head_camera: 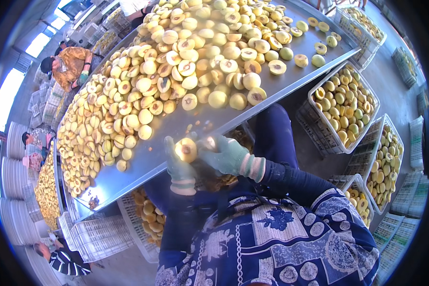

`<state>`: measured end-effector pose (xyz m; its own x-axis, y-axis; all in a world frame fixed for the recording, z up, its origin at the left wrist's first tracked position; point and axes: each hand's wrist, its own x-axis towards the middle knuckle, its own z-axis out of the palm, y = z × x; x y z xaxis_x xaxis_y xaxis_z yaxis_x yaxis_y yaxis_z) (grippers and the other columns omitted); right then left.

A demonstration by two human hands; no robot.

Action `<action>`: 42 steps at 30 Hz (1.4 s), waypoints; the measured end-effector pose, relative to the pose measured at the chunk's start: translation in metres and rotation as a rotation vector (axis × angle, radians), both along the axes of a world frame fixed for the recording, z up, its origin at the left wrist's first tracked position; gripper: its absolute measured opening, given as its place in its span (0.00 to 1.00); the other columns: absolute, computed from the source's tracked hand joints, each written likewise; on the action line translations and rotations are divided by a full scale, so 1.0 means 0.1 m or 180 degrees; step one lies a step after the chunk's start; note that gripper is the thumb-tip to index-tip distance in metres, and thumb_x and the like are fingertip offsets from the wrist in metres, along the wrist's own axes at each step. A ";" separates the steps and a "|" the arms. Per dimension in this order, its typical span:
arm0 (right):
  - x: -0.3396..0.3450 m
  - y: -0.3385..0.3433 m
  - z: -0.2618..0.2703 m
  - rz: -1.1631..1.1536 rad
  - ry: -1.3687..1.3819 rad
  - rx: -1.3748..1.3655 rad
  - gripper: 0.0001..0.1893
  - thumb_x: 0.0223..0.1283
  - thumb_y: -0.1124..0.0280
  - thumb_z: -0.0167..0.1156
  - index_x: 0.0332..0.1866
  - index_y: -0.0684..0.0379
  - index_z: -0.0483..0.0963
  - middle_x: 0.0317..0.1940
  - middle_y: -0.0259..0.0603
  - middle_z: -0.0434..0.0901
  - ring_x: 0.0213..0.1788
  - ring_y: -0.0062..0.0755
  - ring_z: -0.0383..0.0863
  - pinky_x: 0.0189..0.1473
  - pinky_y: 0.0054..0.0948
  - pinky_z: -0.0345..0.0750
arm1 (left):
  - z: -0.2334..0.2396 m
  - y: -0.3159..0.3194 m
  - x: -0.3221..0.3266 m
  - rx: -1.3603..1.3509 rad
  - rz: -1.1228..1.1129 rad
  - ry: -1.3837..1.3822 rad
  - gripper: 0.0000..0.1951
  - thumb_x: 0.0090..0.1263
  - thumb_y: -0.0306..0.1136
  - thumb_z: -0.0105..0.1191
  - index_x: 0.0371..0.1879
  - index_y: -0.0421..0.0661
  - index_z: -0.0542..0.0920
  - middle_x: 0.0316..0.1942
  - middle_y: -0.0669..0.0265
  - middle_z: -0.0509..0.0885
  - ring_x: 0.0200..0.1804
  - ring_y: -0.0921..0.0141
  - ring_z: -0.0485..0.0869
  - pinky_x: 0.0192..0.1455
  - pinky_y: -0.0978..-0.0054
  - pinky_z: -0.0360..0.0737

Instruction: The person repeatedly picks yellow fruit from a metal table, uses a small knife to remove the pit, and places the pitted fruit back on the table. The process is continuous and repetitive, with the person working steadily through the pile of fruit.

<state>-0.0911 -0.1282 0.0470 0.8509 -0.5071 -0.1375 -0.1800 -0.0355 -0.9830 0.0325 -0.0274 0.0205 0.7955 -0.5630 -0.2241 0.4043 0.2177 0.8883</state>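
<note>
My left hand [181, 171], in a pale green knit glove with a striped cuff, holds a yellow peach half [186, 150], its cut face and brown centre turned up. Just beside it, my right hand [226, 154], gloved alike, has its fingers curled. A bright, blurred spot at its fingertips hides whether it grips anything. Both hands are over the near edge of a metal table [153, 150]. A large heap of halved yellow peaches [143, 85] covers much of that table. Small brown bits [197, 123] lie on the metal just beyond my hands.
Plastic crates of peach halves stand at the right [345, 107], farther right [384, 168] and below the table's left part [148, 218]. An upturned-looking white crate [102, 236] is beside them. My knee [275, 136] is under the table edge. Several people [69, 64] are at the left.
</note>
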 end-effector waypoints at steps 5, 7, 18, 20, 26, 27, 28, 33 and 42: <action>-0.08 0.04 -0.02 0.0644 0.0480 -0.1278 0.23 0.59 0.63 0.61 0.59 0.60 0.71 0.42 0.57 0.83 0.44 0.57 0.83 0.48 0.45 0.79 | 0.02 0.08 -0.03 -0.0039 -0.0712 0.0242 0.37 0.75 0.62 0.40 0.56 0.32 0.78 0.50 0.55 0.83 0.52 0.64 0.82 0.60 0.67 0.77; -0.08 0.03 -0.04 0.0816 0.0513 -0.1456 0.31 0.59 0.64 0.60 0.68 0.61 0.63 0.42 0.58 0.82 0.44 0.57 0.84 0.47 0.46 0.79 | 0.00 0.05 -0.06 0.0118 -0.0453 0.0117 0.40 0.75 0.64 0.37 0.54 0.31 0.79 0.49 0.55 0.83 0.51 0.64 0.81 0.60 0.69 0.76; -0.04 -0.10 -0.10 0.1548 0.0787 -0.1615 0.34 0.60 0.66 0.59 0.70 0.63 0.57 0.43 0.56 0.83 0.45 0.56 0.83 0.48 0.45 0.78 | 0.02 0.11 0.00 0.0319 -0.0986 0.0225 0.37 0.76 0.61 0.41 0.51 0.29 0.79 0.39 0.54 0.86 0.38 0.65 0.84 0.48 0.75 0.81; -0.06 -0.17 -0.09 0.1755 0.0985 -0.1365 0.36 0.60 0.67 0.58 0.73 0.61 0.54 0.43 0.55 0.83 0.45 0.55 0.83 0.48 0.44 0.78 | 0.00 0.09 0.02 0.0477 -0.1075 0.0266 0.37 0.76 0.61 0.41 0.51 0.29 0.79 0.40 0.53 0.86 0.39 0.64 0.85 0.48 0.74 0.83; -0.13 -0.25 -0.18 0.1955 0.1142 -0.1021 0.33 0.61 0.68 0.57 0.73 0.55 0.57 0.41 0.53 0.83 0.45 0.51 0.84 0.49 0.41 0.77 | 0.08 0.03 0.03 0.0708 -0.1445 0.0490 0.32 0.76 0.56 0.45 0.56 0.32 0.76 0.43 0.54 0.85 0.42 0.64 0.86 0.45 0.73 0.85; -0.13 -0.24 -0.20 0.1888 0.1088 -0.0819 0.31 0.62 0.67 0.57 0.72 0.55 0.60 0.41 0.53 0.83 0.45 0.49 0.84 0.49 0.40 0.77 | 0.10 0.02 0.02 0.0468 -0.1566 0.0653 0.31 0.76 0.55 0.46 0.58 0.33 0.76 0.44 0.55 0.85 0.43 0.65 0.86 0.45 0.74 0.85; -0.12 -0.23 -0.21 0.1753 0.0760 -0.0827 0.29 0.62 0.66 0.58 0.69 0.55 0.63 0.39 0.51 0.83 0.43 0.45 0.85 0.46 0.39 0.78 | 0.12 0.03 0.01 0.0408 -0.1507 0.0818 0.30 0.76 0.54 0.47 0.59 0.34 0.75 0.45 0.55 0.85 0.44 0.65 0.86 0.45 0.73 0.85; -0.17 -0.19 -0.06 0.1416 0.1078 0.1353 0.18 0.64 0.60 0.60 0.55 0.56 0.75 0.31 0.41 0.84 0.29 0.28 0.84 0.29 0.29 0.79 | -0.13 0.09 -0.24 0.0050 -0.0848 -0.1047 0.28 0.78 0.51 0.47 0.62 0.36 0.74 0.52 0.57 0.82 0.47 0.64 0.85 0.48 0.70 0.83; -0.18 -0.18 0.25 0.2242 0.1906 0.0864 0.15 0.63 0.56 0.59 0.44 0.56 0.73 0.23 0.35 0.80 0.15 0.23 0.73 0.15 0.27 0.70 | -0.27 0.23 -0.16 0.0670 -0.0839 -0.1165 0.28 0.78 0.51 0.46 0.56 0.35 0.78 0.50 0.57 0.83 0.44 0.69 0.84 0.47 0.73 0.82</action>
